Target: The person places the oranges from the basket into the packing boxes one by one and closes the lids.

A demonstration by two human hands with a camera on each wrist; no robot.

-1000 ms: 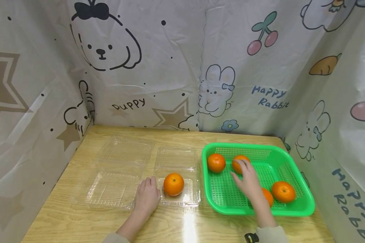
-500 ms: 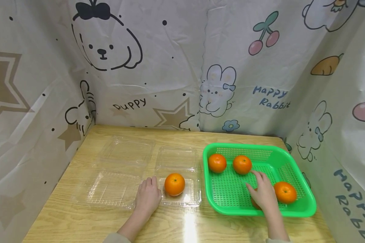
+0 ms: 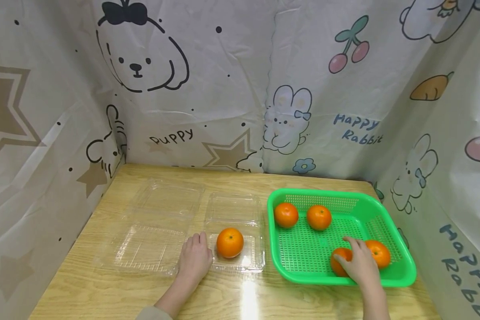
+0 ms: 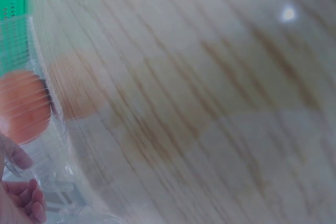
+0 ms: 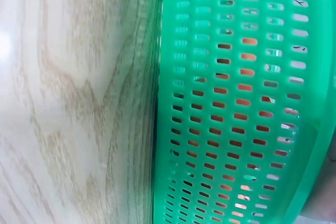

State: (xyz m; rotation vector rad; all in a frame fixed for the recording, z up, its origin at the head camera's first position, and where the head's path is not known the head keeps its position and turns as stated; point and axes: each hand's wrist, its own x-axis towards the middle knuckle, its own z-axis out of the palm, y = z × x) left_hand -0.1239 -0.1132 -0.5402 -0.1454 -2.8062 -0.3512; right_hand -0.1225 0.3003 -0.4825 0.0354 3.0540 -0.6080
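My left hand (image 3: 195,258) holds the left edge of the smaller clear plastic clamshell container (image 3: 250,262); in the left wrist view its thumb and curled fingers (image 4: 32,203) pinch that edge. One orange (image 3: 230,243) sits in this container. Over the green basket (image 3: 300,280), my right hand (image 3: 362,264) has thumb and fingers spread around the near orange (image 3: 341,261), whether touching I cannot tell. Another orange (image 3: 379,254) lies just right of that hand, partly covered by it. Basket wall hides most of the right hand in the right wrist view.
Two more oranges, one at the basket's left wall (image 3: 286,215) and one beside it (image 3: 319,217), lie toward the back. A larger open clear container (image 3: 148,249) stands at left. Printed cloth (image 3: 224,89) encloses the wooden table (image 3: 208,298) at the back and sides.
My right hand has moved right and toward me, from the back middle orange to the near orange. The left hand stays at the container's edge.
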